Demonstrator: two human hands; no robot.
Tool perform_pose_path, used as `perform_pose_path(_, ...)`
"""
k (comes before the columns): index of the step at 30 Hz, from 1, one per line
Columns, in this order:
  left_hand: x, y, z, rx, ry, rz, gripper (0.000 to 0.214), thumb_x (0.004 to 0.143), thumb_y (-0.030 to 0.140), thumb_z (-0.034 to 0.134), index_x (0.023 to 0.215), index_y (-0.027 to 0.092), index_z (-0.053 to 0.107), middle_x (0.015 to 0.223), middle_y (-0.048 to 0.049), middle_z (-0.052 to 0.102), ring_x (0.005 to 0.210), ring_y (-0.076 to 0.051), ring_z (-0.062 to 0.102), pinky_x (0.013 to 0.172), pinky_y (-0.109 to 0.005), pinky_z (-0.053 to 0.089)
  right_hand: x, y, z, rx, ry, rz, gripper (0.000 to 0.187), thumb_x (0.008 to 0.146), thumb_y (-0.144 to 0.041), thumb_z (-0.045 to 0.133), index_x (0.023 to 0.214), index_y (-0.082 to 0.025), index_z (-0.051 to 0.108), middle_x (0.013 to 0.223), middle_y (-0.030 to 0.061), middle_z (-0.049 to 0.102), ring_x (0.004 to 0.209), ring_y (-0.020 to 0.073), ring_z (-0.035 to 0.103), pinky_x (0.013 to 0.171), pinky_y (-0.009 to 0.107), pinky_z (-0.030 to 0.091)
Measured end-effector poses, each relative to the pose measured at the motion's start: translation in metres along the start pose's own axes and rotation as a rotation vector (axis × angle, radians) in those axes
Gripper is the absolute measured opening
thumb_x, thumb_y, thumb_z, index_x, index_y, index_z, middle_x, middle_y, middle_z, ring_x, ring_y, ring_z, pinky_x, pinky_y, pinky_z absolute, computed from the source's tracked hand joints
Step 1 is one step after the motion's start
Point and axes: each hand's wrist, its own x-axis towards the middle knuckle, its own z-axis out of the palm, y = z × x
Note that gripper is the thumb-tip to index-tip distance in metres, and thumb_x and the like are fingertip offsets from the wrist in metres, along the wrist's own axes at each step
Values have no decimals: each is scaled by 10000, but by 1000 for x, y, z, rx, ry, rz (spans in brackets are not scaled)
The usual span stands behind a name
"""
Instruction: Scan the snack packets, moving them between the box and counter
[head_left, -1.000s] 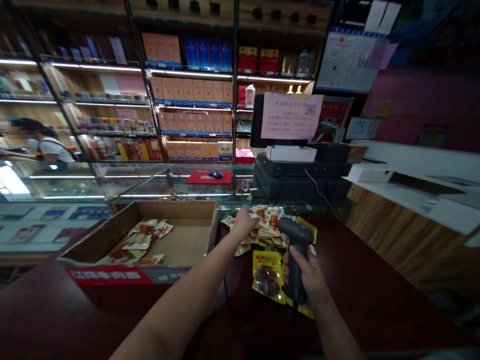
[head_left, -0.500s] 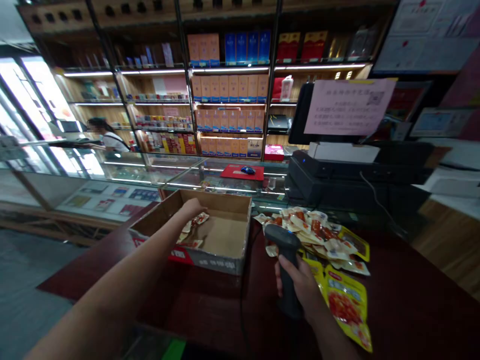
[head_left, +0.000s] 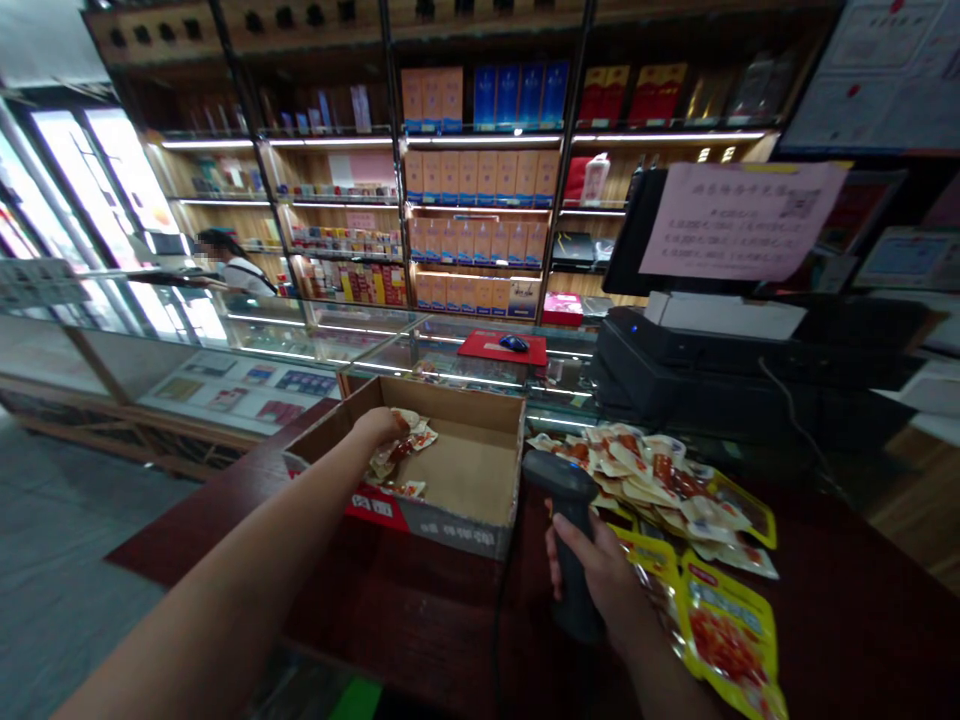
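Note:
My right hand (head_left: pixel 596 560) is wrapped round the handle of a dark grey barcode scanner (head_left: pixel 566 482), its head towards the box. Inside an open cardboard box (head_left: pixel 469 480), my left hand (head_left: pixel 380 427) is closed at a small snack packet (head_left: pixel 407 420); its fingertips are partly hidden. More clear-and-cream snack packets (head_left: pixel 390 460) lie under that hand along the box's left side. Right of the scanner is a heap of similar packets (head_left: pixel 667 475) with reddish-brown contents. Large yellow snack bags (head_left: pixel 731 630) lie nearer me, beside my right hand.
The box stands on a dark red tabletop (head_left: pixel 420 600). Behind it runs a glass display counter (head_left: pixel 375 340) with a mouse (head_left: pixel 514 343) on a red mat. A monitor bearing a pink notice (head_left: pixel 739 220) stands back right. A person (head_left: pixel 236 265) is at the far left.
The view has turned slightly left, so the scene sits further right. My left hand has shifted a little within the box, with packets now showing at its fingers. My right hand keeps the scanner.

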Motion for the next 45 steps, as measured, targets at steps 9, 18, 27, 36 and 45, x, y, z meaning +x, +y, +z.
perform_pose_path(9,-37,53,-10,-96,88,-5,419,459,278,772,814,152,586,789,-67,655,767,-211,605,625,-244,418,-6,-1,-9,-11,28,36,362,699,-454,643,925,-198,523,556,-56,550,391,104,487,333,213,413)
perform_pose_path(18,-120,111,37,-1356,-322,-126,309,524,160,744,792,117,597,664,-15,631,556,-110,580,573,-243,467,-7,-2,-9,-9,6,39,339,724,-442,623,942,-203,523,566,-54,550,400,109,490,341,218,416)
perform_pose_path(27,-131,110,48,-1511,-257,-264,232,590,68,679,780,129,561,618,3,621,502,-95,585,507,-209,478,-12,-2,0,-47,-54,62,382,699,-462,625,932,-183,506,549,-62,534,386,98,481,331,208,412)
perform_pose_path(36,-129,110,52,-1535,-171,-270,315,550,18,685,799,152,547,746,-10,646,628,-128,635,587,-251,508,-12,10,13,-72,-142,61,363,719,-461,598,921,-178,495,540,-64,527,371,94,478,320,200,402)
perform_pose_path(45,-127,107,54,-1540,-199,-210,353,474,78,709,784,138,553,741,-30,644,800,-207,642,711,-342,506,-12,10,15,-71,-126,61,335,713,-474,602,842,-184,495,526,-67,523,363,92,468,314,200,401)
